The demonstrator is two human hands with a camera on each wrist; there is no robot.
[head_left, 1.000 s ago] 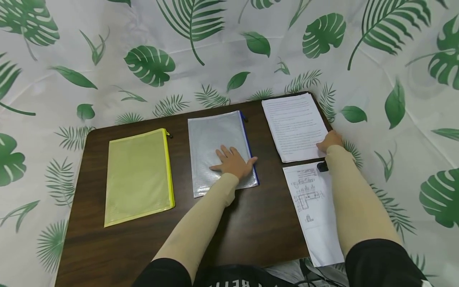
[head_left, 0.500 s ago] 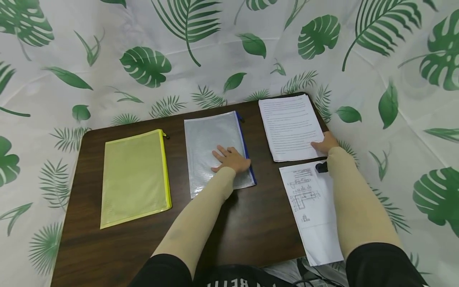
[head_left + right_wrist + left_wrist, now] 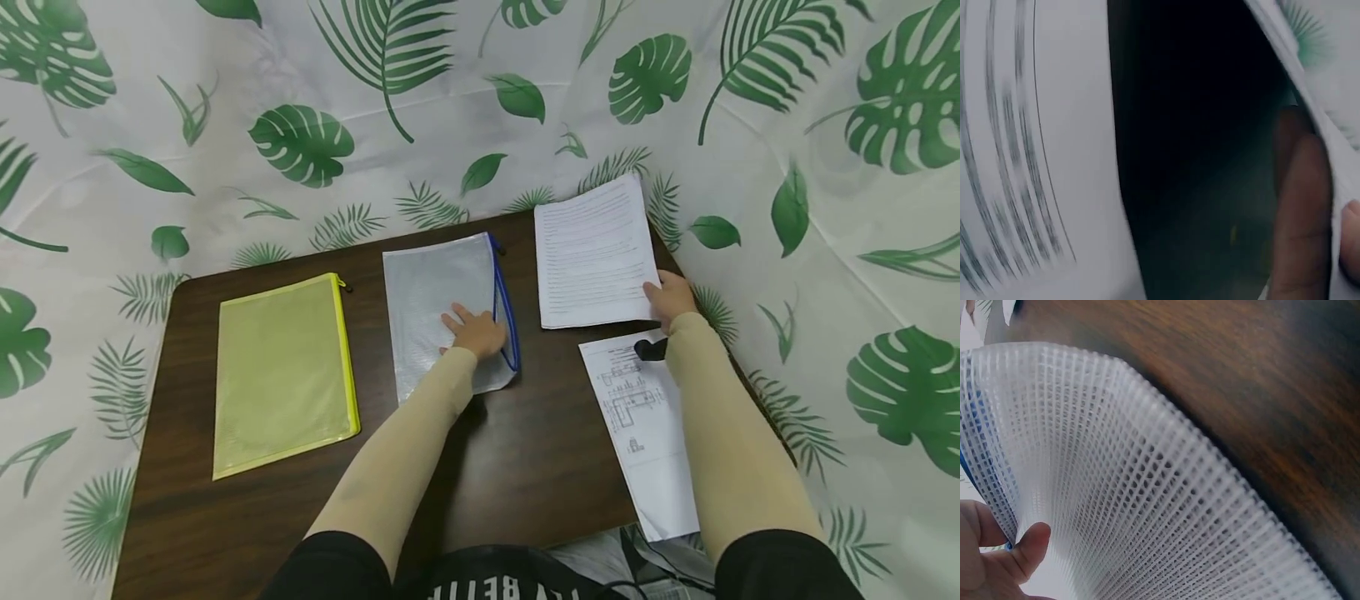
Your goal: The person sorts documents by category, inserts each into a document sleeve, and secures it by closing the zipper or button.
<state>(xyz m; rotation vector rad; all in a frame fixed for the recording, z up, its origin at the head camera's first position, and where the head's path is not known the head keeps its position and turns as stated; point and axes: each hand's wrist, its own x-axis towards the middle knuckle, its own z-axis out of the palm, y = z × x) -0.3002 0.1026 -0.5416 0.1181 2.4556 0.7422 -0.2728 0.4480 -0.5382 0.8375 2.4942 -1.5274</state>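
A clear mesh zipper pouch [image 3: 435, 287] with a blue zipper lies in the middle of the table, its zipper side gaping. My left hand [image 3: 480, 335] is over its lower right part. In the left wrist view, thumb and finger [image 3: 1032, 550] pinch the raised edge of the mesh. To the right, my right hand [image 3: 671, 296] grips the lower right edge of a stack of written sheets [image 3: 596, 258], lifted at that side. The right wrist view shows fingers [image 3: 1302, 231] under the paper, thumb on the other face, and a dark gap beside other sheets.
A yellow zipper pouch [image 3: 285, 375] lies flat on the left of the brown table [image 3: 540, 467]. Below the stack, a sheet with a technical drawing [image 3: 648, 442] reaches the front edge, partly under my right forearm. A leaf-patterned curtain [image 3: 450, 100] borders the back and right.
My right hand has taken hold of the sheets and raised them, shifting slightly left. Under my left hand, the pouch's blue zipper edge has lifted and spread apart.
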